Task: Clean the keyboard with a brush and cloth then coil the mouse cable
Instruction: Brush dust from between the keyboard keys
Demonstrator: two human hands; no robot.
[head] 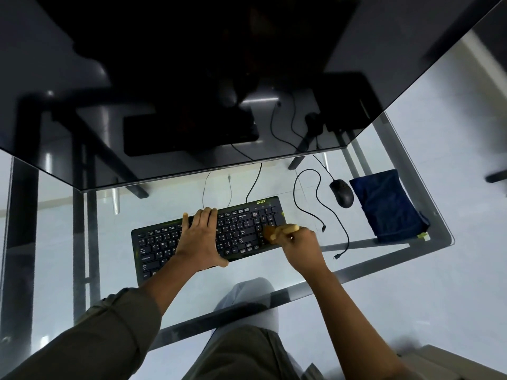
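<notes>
**A:** Start at the left of the frame. What is the left hand (201, 237) doing?

**B:** It lies flat on the middle of the keyboard (241, 229), with the fingers straight and reaching to the far edge. The thumb is down by the near edge. I read that as a brace, pinning the board so it can't slide on the glass counter (109, 242) while I sweep.

**A:** And the right one?

**B:** The right hand (301, 248) is curled round the handle of the brush (274, 233). The bristles sit on the keys at the keyboard's right end, by the number pad. The two hands are apart, one holding the board down and one working. I'd say the brushing step is under way. The keys under my left palm can't be reached until that hand moves.

**A:** What's further right?

**B:** The mouse cable (316, 193) lies in loose, uncoiled loops on the glass just right of the keyboard, with a plug end free near my right wrist. I can't trace every strand. Beyond it is the mouse (341, 193), and beside that the folded dark blue cloth (386, 207), near the counter's right edge. It's parked clear of the sweep but within my right hand's reach.

**A:** Anything in the way?

**B:** The dark shelf (192, 78) overhangs the top of the frame, and the keyboard's own lead (253, 182) runs back under it. The cable loops lie close to my brushing hand, so I judge a wide stroke could snag them.
</notes>
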